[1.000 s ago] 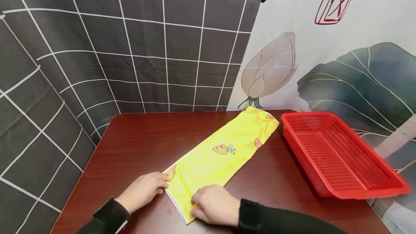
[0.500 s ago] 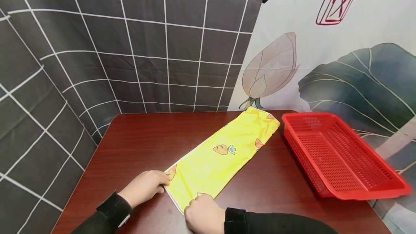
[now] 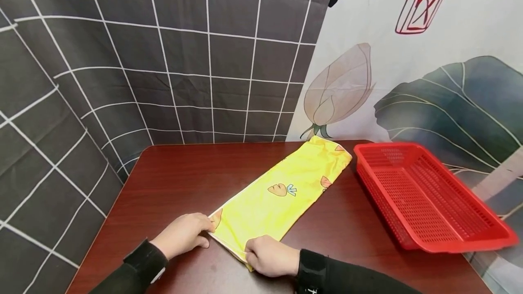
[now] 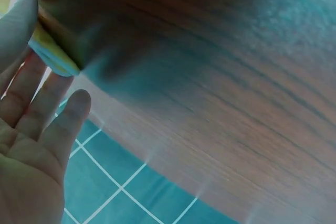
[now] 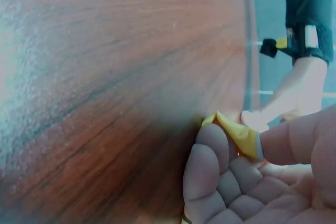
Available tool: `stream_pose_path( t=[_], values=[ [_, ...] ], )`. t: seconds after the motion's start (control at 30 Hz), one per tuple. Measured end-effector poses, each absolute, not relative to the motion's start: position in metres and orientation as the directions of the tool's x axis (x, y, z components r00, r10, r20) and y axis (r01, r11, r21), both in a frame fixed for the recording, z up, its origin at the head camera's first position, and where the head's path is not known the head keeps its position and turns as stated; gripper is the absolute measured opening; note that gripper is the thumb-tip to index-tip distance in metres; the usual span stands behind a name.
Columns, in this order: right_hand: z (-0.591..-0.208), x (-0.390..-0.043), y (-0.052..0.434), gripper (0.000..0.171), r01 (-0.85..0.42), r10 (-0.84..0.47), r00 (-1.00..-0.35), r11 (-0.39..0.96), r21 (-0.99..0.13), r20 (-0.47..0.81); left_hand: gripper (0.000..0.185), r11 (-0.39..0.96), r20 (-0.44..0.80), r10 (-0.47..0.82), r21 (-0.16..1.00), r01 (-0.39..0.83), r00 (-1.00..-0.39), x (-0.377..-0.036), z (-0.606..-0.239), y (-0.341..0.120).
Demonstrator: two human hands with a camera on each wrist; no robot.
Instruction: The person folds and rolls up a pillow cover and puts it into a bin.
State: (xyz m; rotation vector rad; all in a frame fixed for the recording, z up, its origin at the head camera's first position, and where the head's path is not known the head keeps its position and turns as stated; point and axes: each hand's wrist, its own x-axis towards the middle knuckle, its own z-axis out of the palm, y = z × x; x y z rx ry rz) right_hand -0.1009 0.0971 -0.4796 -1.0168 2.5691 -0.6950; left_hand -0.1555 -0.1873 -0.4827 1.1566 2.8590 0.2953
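Note:
A yellow cloth [image 3: 261,212] with a carrot print and white edging lies folded into a long strip, slanting across the table from near the front to the back right. At the left corner of its near end, my left hand [image 3: 185,235] holds the edge. In the left wrist view, a folded bit of the cloth [image 4: 55,59] sits between the thumb and the fingers. My right hand [image 3: 271,255] pinches the near end at its other side, turning that edge up a little. Thumb and curled fingers grip a yellow fold [image 5: 241,139] in the right wrist view.
A red perforated plastic basket [image 3: 433,194] stands at the right side of the brown wooden table [image 3: 175,176]. A grey gridded curtain [image 3: 175,58] and a white cloth with a lotus print [image 3: 367,8] hang behind.
My right hand first shifted left towards the near corner, then came back up and right, bringing the near edge of the cloth with it. My left hand has barely moved.

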Motion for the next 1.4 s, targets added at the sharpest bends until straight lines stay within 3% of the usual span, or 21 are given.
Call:
stream_pose_path(
  t=[0.2,0.33,0.5,0.6,0.7,0.97,1.13,1.3,1.4],
  values=[
    [-0.472,-0.099,0.098,0.023,-0.491,-0.682,-0.712,0.654,-0.575,-0.167,0.014,0.651,0.183,0.734,0.086,0.754,-0.654,-0.158,-0.491,-0.183],
    [-0.472,-0.093,0.09,0.029,-0.45,-0.634,-0.75,0.698,-0.557,-0.189,0.02,0.651,0.225,0.728,0.073,0.756,-0.648,-0.16,-0.494,-0.182],
    [-0.474,-0.082,0.071,0.052,-0.511,-0.574,-0.8,0.804,-0.303,-0.175,0.026,0.662,0.216,0.717,0.089,0.744,-0.663,-0.163,-0.493,-0.181],
    [-0.477,-0.078,0.063,0.045,-0.567,-0.58,-0.807,0.813,-0.131,-0.11,0.027,0.66,0.214,0.716,0.103,0.744,-0.665,-0.164,-0.492,-0.18],
    [-0.482,-0.078,0.062,0.03,-0.6,-0.604,-0.795,0.797,-0.072,-0.056,0.028,0.656,0.215,0.719,0.106,0.747,-0.661,-0.164,-0.492,-0.179],
    [-0.481,-0.078,0.074,0.036,-0.723,-0.723,-0.69,0.685,-0.096,0.038,0.019,0.654,0.194,0.713,0.164,0.739,-0.674,-0.169,-0.493,-0.187],
    [-0.482,-0.077,0.08,0.032,-0.783,-0.777,-0.622,0.614,-0.102,0.096,0.018,0.683,0.162,0.667,0.257,0.684,-0.727,-0.176,-0.495,-0.198],
    [-0.482,-0.074,0.08,0.031,-0.762,-0.767,-0.64,0.625,-0.167,0.049,0.013,0.705,0.148,0.643,0.269,0.656,-0.752,-0.183,-0.494,-0.2],
    [-0.481,-0.075,0.08,0.033,-0.714,-0.737,-0.675,0.647,-0.269,0.019,0.012,0.703,0.142,0.646,0.273,0.657,-0.75,-0.186,-0.491,-0.197]
  ],
)
